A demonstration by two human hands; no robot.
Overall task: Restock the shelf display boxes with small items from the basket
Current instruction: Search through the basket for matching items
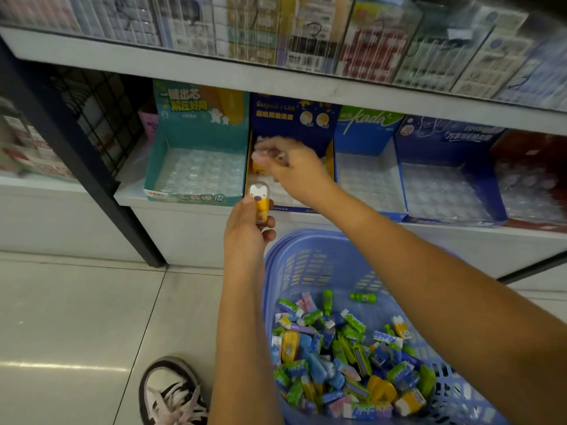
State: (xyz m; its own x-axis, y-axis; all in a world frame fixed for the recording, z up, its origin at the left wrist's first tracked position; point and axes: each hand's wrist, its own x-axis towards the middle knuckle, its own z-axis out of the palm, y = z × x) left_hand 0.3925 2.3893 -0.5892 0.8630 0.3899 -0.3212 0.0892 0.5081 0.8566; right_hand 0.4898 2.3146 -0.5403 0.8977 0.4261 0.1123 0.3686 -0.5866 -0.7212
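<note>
**Restocking the Blue Display Box**

The left hand gripped a yellow item with a white animal face, upright, just in front of the dark blue display box. The right hand hovered over that box, fingers bunched and blurred, perhaps pinching something. The basket of small items sat at the near right.

- Grips a small figure upright in the left hand, thumb and fingers curled round it;
- Reaches further forward with the right hand, fingers bent, blurred; grip not readable;
- Holds both bare forearms stretched ahead
</note>
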